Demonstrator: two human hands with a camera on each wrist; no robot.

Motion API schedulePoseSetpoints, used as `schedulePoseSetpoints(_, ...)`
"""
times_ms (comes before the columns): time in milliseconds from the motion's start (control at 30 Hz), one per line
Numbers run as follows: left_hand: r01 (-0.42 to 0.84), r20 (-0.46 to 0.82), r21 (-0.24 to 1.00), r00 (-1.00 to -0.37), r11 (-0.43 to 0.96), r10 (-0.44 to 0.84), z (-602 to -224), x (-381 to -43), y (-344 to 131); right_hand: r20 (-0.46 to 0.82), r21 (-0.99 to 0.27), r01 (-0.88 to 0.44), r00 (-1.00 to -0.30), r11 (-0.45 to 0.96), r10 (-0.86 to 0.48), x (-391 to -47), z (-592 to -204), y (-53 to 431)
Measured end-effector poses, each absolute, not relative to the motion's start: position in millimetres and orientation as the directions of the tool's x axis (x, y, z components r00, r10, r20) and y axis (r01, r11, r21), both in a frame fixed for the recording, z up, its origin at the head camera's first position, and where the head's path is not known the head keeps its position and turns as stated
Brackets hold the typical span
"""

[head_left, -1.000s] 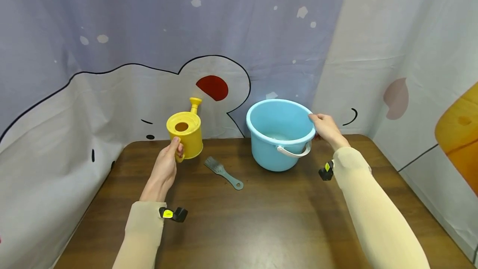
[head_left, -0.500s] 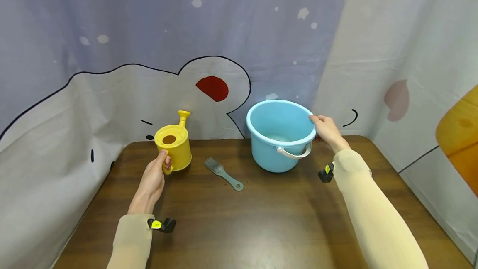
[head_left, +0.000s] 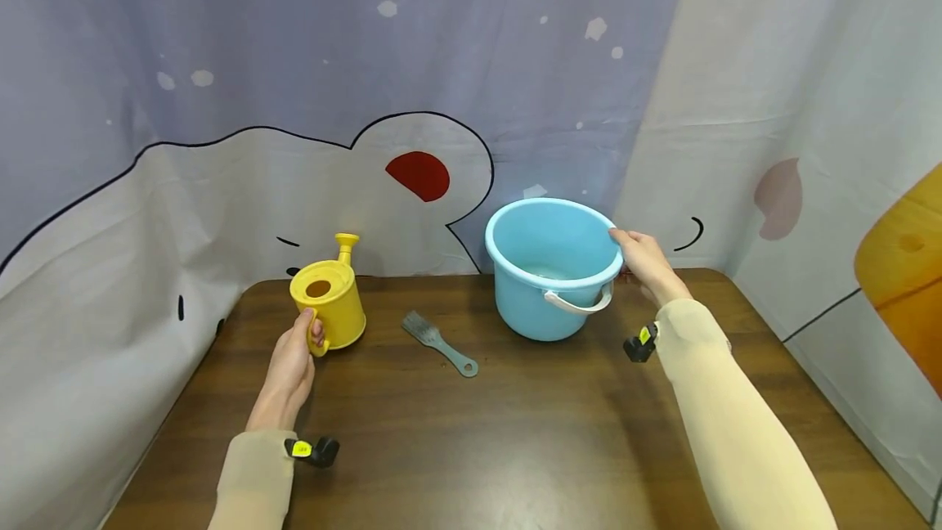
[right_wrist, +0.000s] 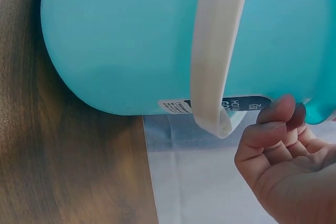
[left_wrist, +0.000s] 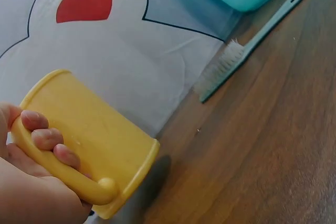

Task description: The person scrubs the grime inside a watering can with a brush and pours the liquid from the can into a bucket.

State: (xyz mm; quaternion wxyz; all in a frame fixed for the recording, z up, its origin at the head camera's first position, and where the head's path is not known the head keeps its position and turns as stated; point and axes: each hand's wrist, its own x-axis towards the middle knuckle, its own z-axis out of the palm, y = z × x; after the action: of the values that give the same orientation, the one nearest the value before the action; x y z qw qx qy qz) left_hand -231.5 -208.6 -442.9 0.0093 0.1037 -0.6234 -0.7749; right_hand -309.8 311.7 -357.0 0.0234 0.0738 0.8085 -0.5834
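Note:
My left hand (head_left: 287, 362) grips the handle of a yellow watering can (head_left: 340, 313) at the left of the table. In the left wrist view the fingers curl through the handle, and a shadow lies by the can's (left_wrist: 100, 124) base; whether the base touches the table I cannot tell. Across from it, my right hand (head_left: 648, 262) pinches the right rim of a light blue bucket (head_left: 533, 305), which stands upright at the back. The bucket's white handle (right_wrist: 218, 51) hangs down its side. Between can and bucket lies a grey-green brush (head_left: 440, 342), bristles toward the back left.
The brown wooden table (head_left: 515, 440) ends at the back against a printed cloth (head_left: 294, 64). More cloth hangs along the left and right sides. A label (right_wrist: 178, 107) shows on the bucket's wall in the right wrist view.
My left hand has moved the watering can left, down and nearer to me. The right hand, the bucket and the brush have stayed in place.

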Motion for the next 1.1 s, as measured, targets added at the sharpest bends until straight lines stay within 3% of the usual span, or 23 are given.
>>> schedulePoseSetpoints(367,-0.111,-0.132,0.978,-0.985,-0.178,-0.109,-459.5,-231.4,-217.8,-0.112,-0.962,0.129,-0.99,0.24,0.082,-307.2,-359.8,311.8)
schedulePoseSetpoints(667,-0.076,-0.079,0.996,-0.992,-0.037,-0.096,-456.5,-225.8,-226.4,-0.069,-0.986,0.082,-0.993,0.142,0.095,-296.4,-359.0,305.0)
schedulePoseSetpoints(833,-0.089,-0.078,0.995,-0.98,0.054,-0.181,-454.2,-223.6,-221.2,0.038,-0.95,0.004,-0.991,0.313,0.128,-277.1,-359.1,298.6)
schedulePoseSetpoints(967,-0.091,-0.062,0.991,-0.961,0.097,-0.271,-449.3,-220.6,-214.6,0.15,-0.852,-0.046,-0.976,0.521,0.16,-255.0,-359.9,292.2)
schedulePoseSetpoints(1100,-0.07,-0.021,0.991,-0.927,0.117,-0.375,-441.7,-216.0,-208.8,0.285,-0.762,-0.114,-0.943,0.637,0.173,-231.2,-362.2,281.6)
